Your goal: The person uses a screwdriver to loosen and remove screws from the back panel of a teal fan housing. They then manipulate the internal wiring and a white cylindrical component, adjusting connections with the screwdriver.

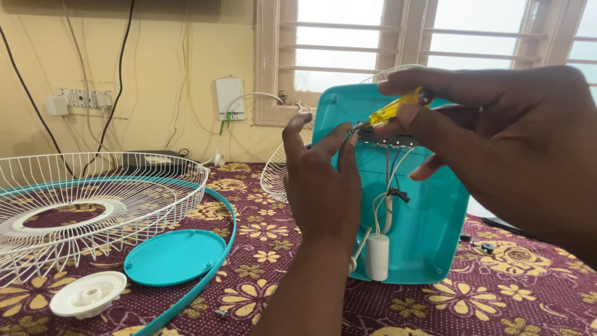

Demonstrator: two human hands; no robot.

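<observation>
Screwdriver [393,109] pinched in right hand [497,137] grip; left hand [323,180], fingers loosely open, should steady the teal housing [429,224] while turning

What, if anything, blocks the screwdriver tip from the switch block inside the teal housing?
Nothing visible: the right hand holds the yellow screwdriver at the switch block. The left hand steadies beside the tip.

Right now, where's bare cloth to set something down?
Free: the floral cloth between the teal round cover and the left hand, and the front right corner below the teal housing. Crowded: left side, with the white fan guard and white hub cap; small screws right of the housing.
</observation>
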